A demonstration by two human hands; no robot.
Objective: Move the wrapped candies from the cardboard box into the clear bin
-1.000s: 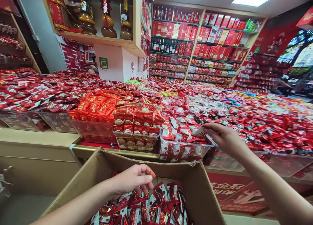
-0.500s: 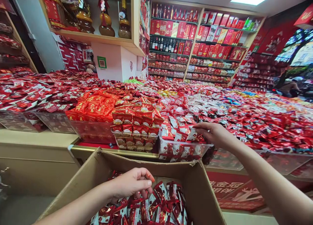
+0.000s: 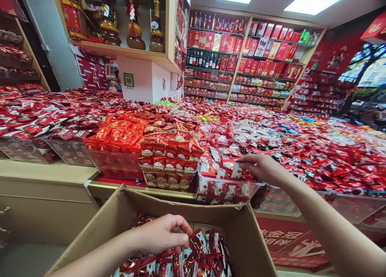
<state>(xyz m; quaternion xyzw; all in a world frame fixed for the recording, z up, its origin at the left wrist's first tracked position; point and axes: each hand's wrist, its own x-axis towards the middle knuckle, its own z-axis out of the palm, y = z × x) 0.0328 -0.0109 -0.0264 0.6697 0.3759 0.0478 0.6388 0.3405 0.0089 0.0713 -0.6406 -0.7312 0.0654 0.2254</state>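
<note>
My right hand (image 3: 261, 167) reaches over a clear plastic bin (image 3: 229, 184), its thumb and fingers closed on the edge of a red-and-white snack packet (image 3: 237, 169). Similar packets stand in rows in that bin. Below, my left hand (image 3: 172, 233) hovers over an open cardboard box (image 3: 247, 232), with fingers loosely bent and a gap between thumb and forefinger. Nothing shows in it, though the lower fingers are partly hidden. Inside the box lie many dark-red and white packets (image 3: 208, 249).
Left of the bin stand a bin of red-and-gold packets (image 3: 169, 176) and a bin of bright red packets (image 3: 116, 160). Heaped wrapped sweets (image 3: 328, 156) spread across the counter. A cabinet with bottles (image 3: 135, 31) overhangs the back left. Stocked shelves (image 3: 241, 60) line the far wall.
The view has shifted slightly, so the scene sits a little lower. My right hand stays at the packet in the bin, and my left hand stays over the box.
</note>
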